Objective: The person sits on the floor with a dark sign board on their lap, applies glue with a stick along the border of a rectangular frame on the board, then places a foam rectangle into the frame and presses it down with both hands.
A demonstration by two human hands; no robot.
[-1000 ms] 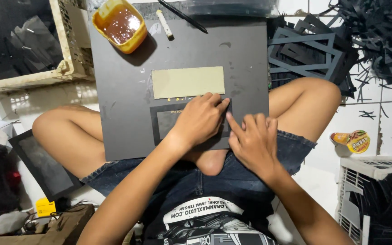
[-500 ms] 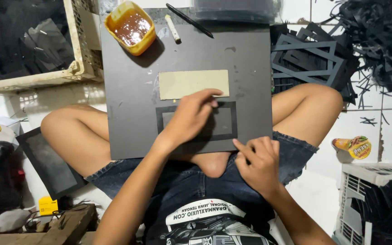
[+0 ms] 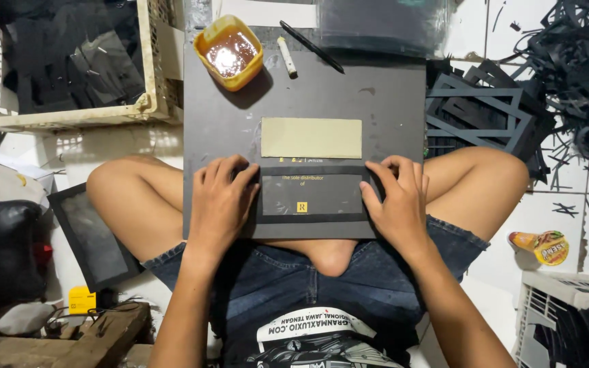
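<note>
head view: left hand (image 3: 218, 203) and right hand (image 3: 395, 201) press spread, flat fingers on the black frame's (image 3: 311, 195) ends.

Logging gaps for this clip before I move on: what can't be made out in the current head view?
- Near edge of the grey board: covered by both hands.
- Side strips of the black frame: under the left hand and right hand.
- Palms and what they press: hidden by the hands' backs.
- Crate contents: dark and indistinct, cut by the top edge.
- Orange tub: glare hides its brown contents.
</note>
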